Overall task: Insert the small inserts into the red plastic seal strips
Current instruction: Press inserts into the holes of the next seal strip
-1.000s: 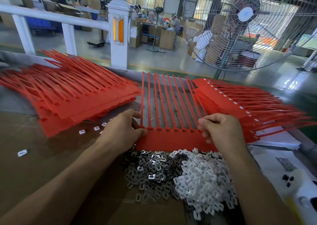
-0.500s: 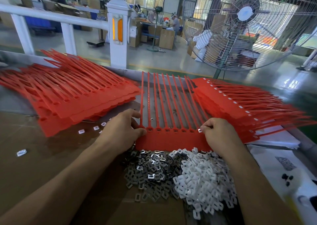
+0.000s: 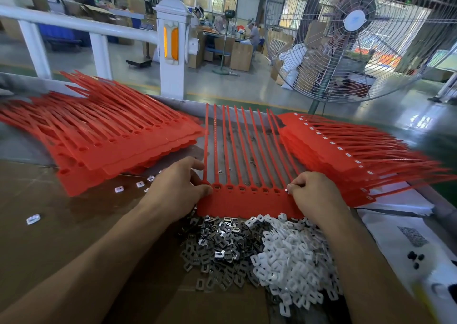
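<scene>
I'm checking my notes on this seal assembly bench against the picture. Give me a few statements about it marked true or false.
1. The right hand pinches a small insert at the right end of the red seal sheet. True.
2. The left hand hangs clear of the sheet. False: it holds the sheet's left end.
3. The white inserts lie to the right of the metal inserts. True.
4. The large fan stands behind the left stack. False: it stands at the right rear.
</scene>
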Action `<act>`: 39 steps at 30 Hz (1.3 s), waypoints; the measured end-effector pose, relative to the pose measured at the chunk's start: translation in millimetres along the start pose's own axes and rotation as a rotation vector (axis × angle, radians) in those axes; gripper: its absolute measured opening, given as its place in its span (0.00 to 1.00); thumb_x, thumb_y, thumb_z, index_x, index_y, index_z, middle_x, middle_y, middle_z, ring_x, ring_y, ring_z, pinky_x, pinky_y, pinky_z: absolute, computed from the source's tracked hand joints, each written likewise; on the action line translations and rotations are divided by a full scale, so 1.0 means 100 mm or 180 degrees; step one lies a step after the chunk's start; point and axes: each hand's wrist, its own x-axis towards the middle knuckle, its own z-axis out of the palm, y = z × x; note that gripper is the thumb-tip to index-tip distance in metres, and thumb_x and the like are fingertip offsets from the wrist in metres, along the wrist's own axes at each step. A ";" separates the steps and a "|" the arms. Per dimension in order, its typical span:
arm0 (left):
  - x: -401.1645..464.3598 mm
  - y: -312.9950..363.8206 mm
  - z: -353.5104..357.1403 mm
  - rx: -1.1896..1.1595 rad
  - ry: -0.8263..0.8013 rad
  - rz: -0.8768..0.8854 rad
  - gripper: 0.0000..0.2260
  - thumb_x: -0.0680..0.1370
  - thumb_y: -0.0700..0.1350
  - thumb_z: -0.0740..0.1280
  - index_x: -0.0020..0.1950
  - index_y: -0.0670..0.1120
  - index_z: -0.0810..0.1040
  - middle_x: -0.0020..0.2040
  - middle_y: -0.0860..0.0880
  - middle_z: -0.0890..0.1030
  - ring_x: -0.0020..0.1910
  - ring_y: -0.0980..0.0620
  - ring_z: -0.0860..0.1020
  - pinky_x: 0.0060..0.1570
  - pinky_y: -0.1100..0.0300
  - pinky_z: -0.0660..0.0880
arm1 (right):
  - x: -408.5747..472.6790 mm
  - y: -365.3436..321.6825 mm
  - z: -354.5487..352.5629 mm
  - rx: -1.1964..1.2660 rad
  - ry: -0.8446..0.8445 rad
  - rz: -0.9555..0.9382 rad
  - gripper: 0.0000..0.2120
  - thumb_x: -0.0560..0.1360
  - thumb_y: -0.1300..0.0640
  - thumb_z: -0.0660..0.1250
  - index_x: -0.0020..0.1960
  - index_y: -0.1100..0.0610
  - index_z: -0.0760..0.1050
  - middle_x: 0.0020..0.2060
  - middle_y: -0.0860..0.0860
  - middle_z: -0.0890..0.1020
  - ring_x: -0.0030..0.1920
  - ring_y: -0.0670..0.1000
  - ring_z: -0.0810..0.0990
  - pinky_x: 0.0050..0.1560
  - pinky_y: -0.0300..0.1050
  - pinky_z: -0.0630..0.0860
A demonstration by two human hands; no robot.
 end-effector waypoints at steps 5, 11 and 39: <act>-0.01 0.00 0.00 -0.0007 -0.0001 0.0004 0.23 0.73 0.53 0.77 0.66 0.56 0.75 0.46 0.59 0.81 0.44 0.60 0.79 0.47 0.57 0.77 | 0.00 0.00 0.00 0.0025 0.0110 -0.0003 0.08 0.78 0.53 0.72 0.40 0.50 0.82 0.36 0.45 0.82 0.40 0.48 0.81 0.45 0.49 0.80; 0.00 -0.01 0.00 -0.0055 -0.0017 0.0012 0.23 0.73 0.53 0.77 0.66 0.56 0.75 0.46 0.58 0.81 0.43 0.60 0.79 0.44 0.59 0.76 | 0.00 0.02 0.01 0.0227 0.0177 -0.0016 0.08 0.79 0.54 0.72 0.41 0.49 0.81 0.36 0.46 0.82 0.39 0.46 0.80 0.42 0.47 0.76; 0.00 0.01 -0.01 0.0087 0.0035 0.0067 0.22 0.73 0.53 0.77 0.66 0.55 0.75 0.45 0.58 0.81 0.43 0.60 0.79 0.48 0.57 0.77 | -0.43 -0.43 0.14 0.0522 -0.1114 -0.1930 0.01 0.77 0.51 0.75 0.48 0.45 0.85 0.44 0.38 0.83 0.46 0.38 0.81 0.47 0.33 0.75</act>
